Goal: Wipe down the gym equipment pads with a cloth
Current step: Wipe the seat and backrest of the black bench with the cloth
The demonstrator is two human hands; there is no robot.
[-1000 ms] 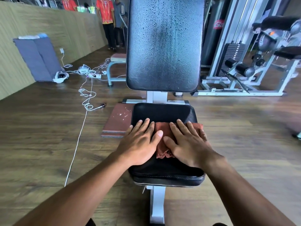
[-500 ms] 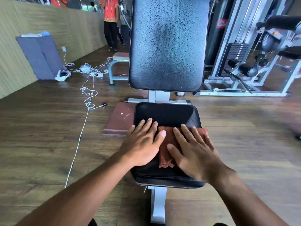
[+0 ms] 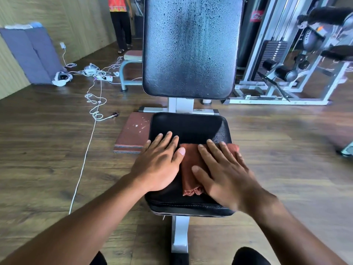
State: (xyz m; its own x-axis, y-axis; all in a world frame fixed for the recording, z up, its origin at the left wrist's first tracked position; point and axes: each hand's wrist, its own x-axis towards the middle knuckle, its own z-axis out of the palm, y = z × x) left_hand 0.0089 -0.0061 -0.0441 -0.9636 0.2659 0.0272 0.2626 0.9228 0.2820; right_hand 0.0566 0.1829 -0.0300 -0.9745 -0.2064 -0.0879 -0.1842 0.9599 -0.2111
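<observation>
A black seat pad [image 3: 188, 125] of a white-framed bench lies right below me. On it lies a rust-red cloth [image 3: 190, 165], spread flat across the pad's middle. My left hand [image 3: 160, 163] presses flat on the pad's left side, fingers straight, its thumb tip on the cloth's left edge. My right hand [image 3: 224, 175] lies flat on the cloth with straight, spread fingers. The upright black back pad [image 3: 191, 46] behind the seat is covered in water droplets.
A reddish floor mat [image 3: 133, 131] lies left of the seat. White cables [image 3: 95, 104] trail over the wooden floor at left, near a small stool [image 3: 130, 64] and a standing person [image 3: 120, 23]. A white weight machine [image 3: 286, 69] stands at right.
Both hands with the cloth have shifted slightly toward me and to the right on the seat pad. The person in the background has walked further off.
</observation>
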